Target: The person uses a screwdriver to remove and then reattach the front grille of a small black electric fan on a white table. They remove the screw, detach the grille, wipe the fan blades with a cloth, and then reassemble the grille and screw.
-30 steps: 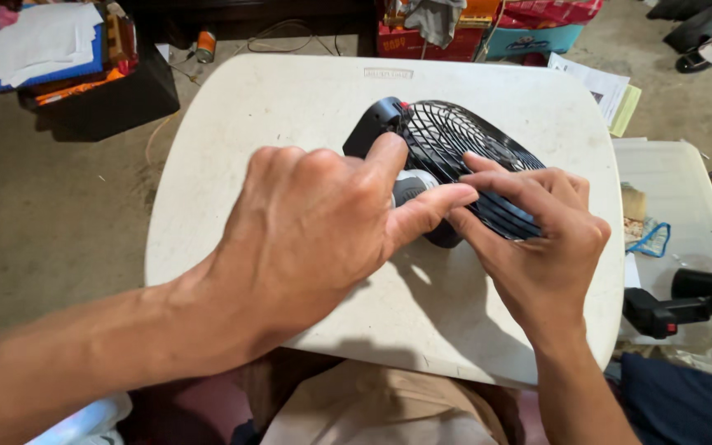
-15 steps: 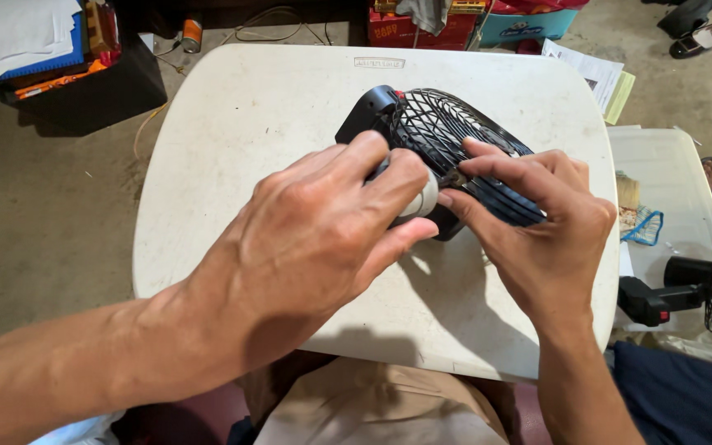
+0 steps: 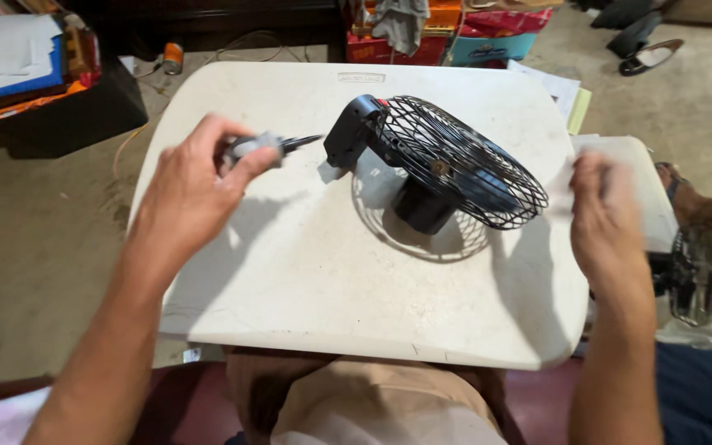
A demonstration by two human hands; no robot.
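Observation:
A small black fan [image 3: 447,169] lies on the white table [image 3: 306,280], with its wire cage tilted to the right and its round motor housing underneath. My left hand [image 3: 187,194] is raised to the left of the fan and grips a grey-handled screwdriver [image 3: 261,147] whose dark tip points at the fan's black base. My right hand [image 3: 607,214] hovers at the table's right edge, away from the cage. It is blurred with its fingers held together, and whether they hold anything is hidden.
Another person's hand [image 3: 702,206] and another wire fan part [image 3: 690,276] are at the right, next to a white tray [image 3: 653,198]. A black box [image 3: 67,115] with papers stands on the floor at the left. Colourful boxes [image 3: 455,37] sit behind the table, and a shoe [image 3: 648,56] lies at the far right.
Both hands were pressed together on the fan's hub. They have now pulled apart: the left went left with the screwdriver, the right went to the table's right edge, and the fan lies uncovered.

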